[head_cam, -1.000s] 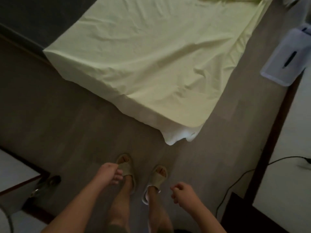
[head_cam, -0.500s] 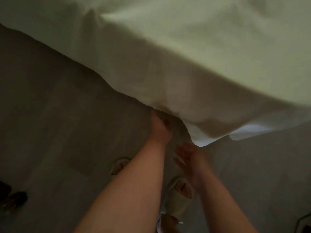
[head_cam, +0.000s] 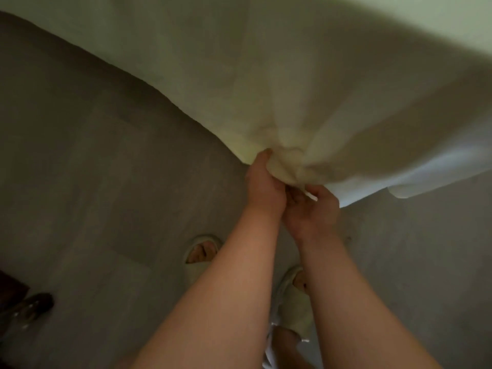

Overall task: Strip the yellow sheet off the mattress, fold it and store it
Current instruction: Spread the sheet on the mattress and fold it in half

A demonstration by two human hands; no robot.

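The pale yellow sheet [head_cam: 266, 75] covers the mattress across the top of the head view and hangs down its near side. At the low corner the cloth is gathered into a bunch. My left hand [head_cam: 262, 186] grips that bunch from the left, thumb up against the fabric. My right hand [head_cam: 311, 211] is just beside it, palm up under the corner, fingers curled on the sheet's lower edge. White underlayer of the mattress [head_cam: 399, 182] shows to the right of the bunch.
Grey wood-look floor [head_cam: 93, 195] spreads on both sides. My feet in pale slippers [head_cam: 295, 302] stand right below the hands. A dark shoe [head_cam: 32, 307] lies at the left edge beside dark furniture.
I have leaned in closer to the bed corner. My left hand has closed on the bunched sheet, and my right hand has come up from open air to take hold under the corner.
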